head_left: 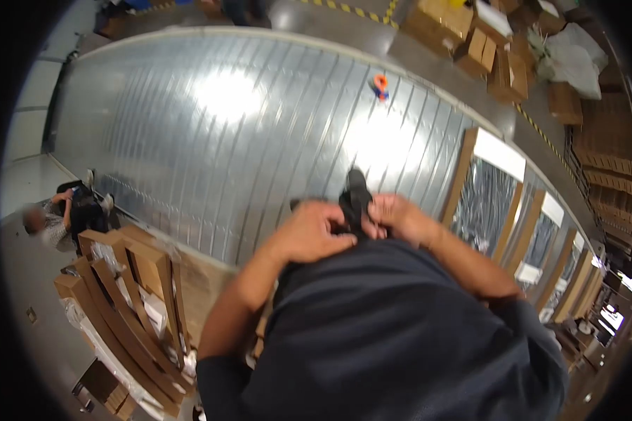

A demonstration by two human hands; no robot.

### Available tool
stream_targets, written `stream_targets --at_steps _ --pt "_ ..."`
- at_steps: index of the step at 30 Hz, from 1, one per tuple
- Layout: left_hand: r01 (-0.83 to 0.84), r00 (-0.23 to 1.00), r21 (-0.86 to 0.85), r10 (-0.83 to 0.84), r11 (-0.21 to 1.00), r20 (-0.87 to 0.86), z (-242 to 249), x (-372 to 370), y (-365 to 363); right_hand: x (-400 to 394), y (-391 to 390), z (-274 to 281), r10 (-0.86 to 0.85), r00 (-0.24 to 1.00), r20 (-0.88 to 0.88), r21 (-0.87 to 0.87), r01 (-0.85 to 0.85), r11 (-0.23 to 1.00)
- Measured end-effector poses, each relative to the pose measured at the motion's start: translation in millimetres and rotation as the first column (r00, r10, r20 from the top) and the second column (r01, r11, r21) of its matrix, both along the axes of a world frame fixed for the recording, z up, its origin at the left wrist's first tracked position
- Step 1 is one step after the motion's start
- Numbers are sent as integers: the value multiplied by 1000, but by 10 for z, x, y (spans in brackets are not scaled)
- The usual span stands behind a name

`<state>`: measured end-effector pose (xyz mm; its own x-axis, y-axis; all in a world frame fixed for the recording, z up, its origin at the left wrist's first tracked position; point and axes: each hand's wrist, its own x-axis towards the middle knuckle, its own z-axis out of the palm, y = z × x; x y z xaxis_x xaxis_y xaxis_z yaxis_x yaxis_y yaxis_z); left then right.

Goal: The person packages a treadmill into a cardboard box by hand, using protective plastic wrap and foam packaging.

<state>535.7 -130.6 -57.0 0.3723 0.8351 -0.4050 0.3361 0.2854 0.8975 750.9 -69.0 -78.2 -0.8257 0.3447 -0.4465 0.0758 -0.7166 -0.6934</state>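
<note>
My left hand (pixel 314 233) is in front of my waist, its fingers curled in against a dark item (pixel 356 203). From the other side my right hand (pixel 399 219) meets the same item, with thumb and fingers pinched together. The item is black and narrow and sticks out beyond my hands; its kind I cannot make out, and a dark shoe may overlap it. My black shirt (pixel 400 316) hides what lies right below the hands. What is inside the left fingers is hidden.
I stand over a ribbed metal floor (pixel 182 140). An orange and blue item (pixel 380 88), like a tape dispenser, lies ahead. Long cardboard-edged packages (pixel 490 203) stand at right, more cardboard pieces (pixel 130 295) at left. A seated person (pixel 67 207) is at far left; boxes (pixel 439 24) lie beyond.
</note>
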Motion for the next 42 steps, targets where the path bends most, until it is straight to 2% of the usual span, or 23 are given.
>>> stream_targets --at_steps 1,2,3,4,6,8,14,23,24,25,26,27,28,29,30,31,32,34,35,37,38,40,42 --pt "13 1000 28 -14 1000 27 -59 31 -25 37 -38 -2 -18 1000 16 0 18 1000" --pt "-43 995 74 36 996 94 -226 63 -106 54 -79 25 -38 998 59 -5 38 999" --pt "26 1000 187 -23 982 -20 -125 81 -58 88 -95 7 -41 998 53 -48 43 998" --pt "-6 999 213 -3 977 41 -273 119 -77 133 -113 -54 -50 997 62 22 49 999" --pt "55 997 208 -40 977 -72 -226 169 -18 223 -137 -98 -87 995 57 -18 88 996" --pt "89 992 133 -75 987 -106 -176 213 35 270 -126 -44 -121 990 66 -43 124 991" --pt "92 995 152 -87 984 -44 -389 196 10 346 -160 -79 -165 984 69 -59 169 984" --pt "130 991 167 -132 977 -3 -371 194 51 451 -202 12 -171 977 126 -9 174 985" --pt "123 992 161 -126 979 11 -325 200 58 446 -157 23 -138 977 161 -4 140 990" --pt "140 987 125 -129 982 -95 -265 202 78 451 -107 19 -96 974 204 -18 102 995" --pt "103 993 120 -96 987 -63 -251 179 78 437 -114 -82 -168 977 128 -132 185 974" --pt "76 997 48 -76 996 -7 -317 164 64 457 -58 -100 -165 980 111 -109 177 978" --pt "75 996 64 -78 995 35 -253 106 62 516 -27 -91 -165 976 144 -92 180 979" --pt "-50 971 -98 71 994 227 -300 45 -5 529 -13 -6 -222 970 104 -136 234 963" --pt "-119 966 -145 148 982 213 -104 -53 -3 582 -15 20 -276 950 144 -146 296 944" --pt "-104 985 -117 119 988 127 -22 -142 -72 663 -18 37 -293 948 124 -146 309 940" --pt "-84 996 -58 86 995 32 14 -213 -95 747 -42 7 -271 949 160 -38 281 959" --pt "-110 993 -155 114 982 19 40 -248 -198 830 -26 18 -228 944 240 205 180 962" --pt "-120 992 -194 123 974 7 61 -251 -220 816 -14 29 -292 929 226 387 190 902" --pt "-157 988 -244 152 957 -39 120 -238 -215 725 20 108 -411 898 157 709 187 680" --pt "-178 984 -261 168 949 -61 131 -230 -201 636 71 206 -322 941 104 833 94 545" --pt "-243 965 -321 262 915 14 102 -206 -176 365 156 456 -106 993 59 981 -38 190" --pt "-285 936 -392 342 875 85 107 -170 -200 56 205 502 42 997 61 994 -64 90"
